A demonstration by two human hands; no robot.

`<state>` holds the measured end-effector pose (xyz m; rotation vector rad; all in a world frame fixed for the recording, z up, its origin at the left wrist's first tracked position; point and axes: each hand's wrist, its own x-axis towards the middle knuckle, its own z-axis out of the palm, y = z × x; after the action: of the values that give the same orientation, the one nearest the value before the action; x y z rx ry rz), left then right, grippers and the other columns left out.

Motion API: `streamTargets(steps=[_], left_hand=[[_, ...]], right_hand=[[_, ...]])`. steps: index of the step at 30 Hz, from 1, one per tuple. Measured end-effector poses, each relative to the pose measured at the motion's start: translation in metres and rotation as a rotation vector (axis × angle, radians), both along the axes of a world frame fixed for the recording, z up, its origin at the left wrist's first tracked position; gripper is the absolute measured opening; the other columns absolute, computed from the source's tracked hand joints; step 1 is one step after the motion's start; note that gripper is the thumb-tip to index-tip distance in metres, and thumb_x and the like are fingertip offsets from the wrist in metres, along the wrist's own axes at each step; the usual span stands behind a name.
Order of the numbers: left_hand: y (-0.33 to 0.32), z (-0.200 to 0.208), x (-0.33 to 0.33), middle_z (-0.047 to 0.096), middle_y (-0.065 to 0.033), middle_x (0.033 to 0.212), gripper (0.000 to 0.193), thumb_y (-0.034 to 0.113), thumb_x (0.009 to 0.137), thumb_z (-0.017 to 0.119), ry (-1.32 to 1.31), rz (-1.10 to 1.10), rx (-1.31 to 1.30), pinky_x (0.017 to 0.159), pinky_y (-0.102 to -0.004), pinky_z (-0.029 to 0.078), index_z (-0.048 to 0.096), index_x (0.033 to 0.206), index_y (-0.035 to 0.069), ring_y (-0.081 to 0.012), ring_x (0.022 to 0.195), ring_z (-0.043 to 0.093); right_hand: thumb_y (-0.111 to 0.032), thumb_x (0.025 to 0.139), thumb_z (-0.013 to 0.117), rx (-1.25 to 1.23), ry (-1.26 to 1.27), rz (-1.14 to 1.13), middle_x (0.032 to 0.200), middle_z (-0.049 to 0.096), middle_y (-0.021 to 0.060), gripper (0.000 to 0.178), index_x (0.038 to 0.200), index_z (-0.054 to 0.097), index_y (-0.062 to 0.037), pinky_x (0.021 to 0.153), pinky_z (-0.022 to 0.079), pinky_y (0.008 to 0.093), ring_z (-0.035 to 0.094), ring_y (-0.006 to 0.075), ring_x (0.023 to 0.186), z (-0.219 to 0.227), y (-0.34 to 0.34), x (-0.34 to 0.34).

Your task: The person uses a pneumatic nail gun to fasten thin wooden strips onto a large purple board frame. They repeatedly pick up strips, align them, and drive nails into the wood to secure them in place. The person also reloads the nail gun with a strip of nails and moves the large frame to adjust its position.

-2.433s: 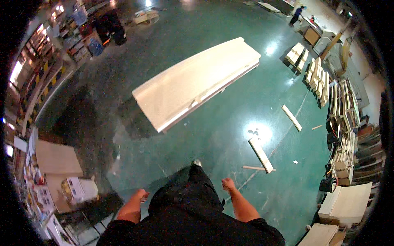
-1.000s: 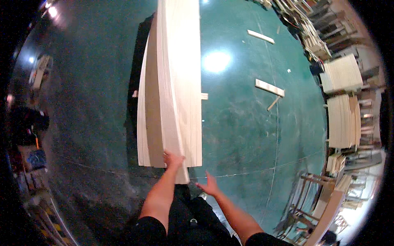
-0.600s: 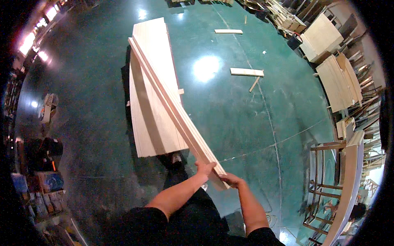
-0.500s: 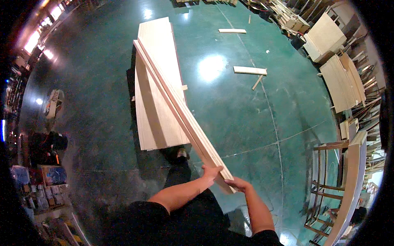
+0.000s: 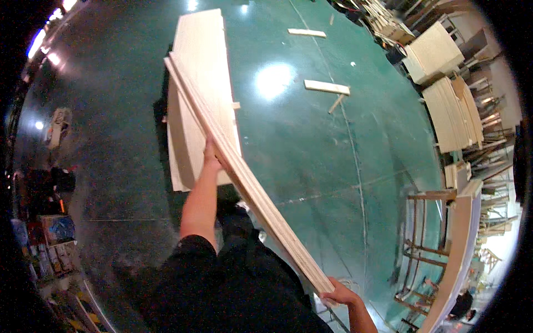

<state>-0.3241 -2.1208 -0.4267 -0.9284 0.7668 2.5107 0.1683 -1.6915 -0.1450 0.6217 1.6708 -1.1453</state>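
Several long pale wooden boards [image 5: 265,206], laid face to face in a narrow bundle, slant from the far left down to the near right. My left hand [image 5: 212,157] grips their left side around the middle, its fingers partly hidden under the wood. Around the near end is my right hand [image 5: 341,293], closed with the thumb side on top. The far end of the bundle lies over a stack of wide, pale wooden panels [image 5: 201,39]; whether it touches them I cannot tell.
Short wood pieces [image 5: 327,87] and another strip [image 5: 306,33] lie on the green floor [image 5: 288,150]. Along the right stand a wooden rack [image 5: 427,244], leaning panels [image 5: 452,114] and timber. Boxes [image 5: 58,227] and shelves line the left.
My left hand has slid far up the boards, away from my right hand. The bundle's near end has come closer and to the right, with my right hand still at it.
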Motion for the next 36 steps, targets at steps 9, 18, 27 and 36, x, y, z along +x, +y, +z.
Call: streamTargets(steps=[9, 18, 27, 36], left_hand=[[0.007, -0.062, 0.017, 0.051, -0.0126, 0.151, 0.070, 0.058, 0.096, 0.054, 0.189, -0.384, -0.268, 0.114, -0.0555, 0.038, 0.048, 0.150, 0.014, -0.0356, 0.134, 0.050], [0.140, 0.024, 0.045, 0.052, -0.0184, 0.147, 0.071, 0.060, 0.098, 0.052, 0.189, -0.142, -0.332, 0.110, -0.0590, 0.042, 0.049, 0.148, 0.009, -0.0392, 0.130, 0.053], [0.439, 0.211, 0.055, 0.051, -0.0205, 0.143, 0.064, 0.047, 0.101, 0.054, 0.798, -0.252, -0.333, 0.106, -0.0532, 0.045, 0.045, 0.146, 0.001, -0.0375, 0.124, 0.055], [0.769, 0.364, 0.187, 0.044, -0.0231, 0.152, 0.084, 0.060, 0.098, 0.051, 1.068, -0.293, -0.369, 0.110, -0.0599, 0.043, 0.035, 0.154, 0.000, -0.0428, 0.133, 0.050]], right_hand=[[-0.057, 0.070, 0.086, 0.362, 0.258, 0.254, 0.118, 0.064, 0.0213, 0.093, 0.140, 0.049, -0.0085, 0.095, 0.049, 0.0523, 0.061, 0.0405, 0.113, 0.005, 0.026, 0.029], [-0.072, 0.070, 0.077, 0.587, 0.274, 0.298, 0.132, 0.055, 0.0178, 0.110, 0.153, 0.037, -0.0131, 0.103, 0.043, 0.0512, 0.053, 0.0371, 0.126, -0.033, 0.120, 0.126], [-0.072, 0.072, 0.075, 0.754, 0.498, 0.181, 0.158, 0.037, 0.0188, 0.113, 0.160, 0.029, -0.0186, 0.113, 0.030, 0.0607, 0.031, 0.0384, 0.148, -0.067, 0.303, 0.117], [-0.064, 0.083, 0.070, 1.058, 0.952, -0.297, 0.133, 0.049, 0.0206, 0.092, 0.157, 0.037, -0.0189, 0.105, 0.036, 0.0538, 0.048, 0.0401, 0.121, -0.015, 0.470, 0.155]])
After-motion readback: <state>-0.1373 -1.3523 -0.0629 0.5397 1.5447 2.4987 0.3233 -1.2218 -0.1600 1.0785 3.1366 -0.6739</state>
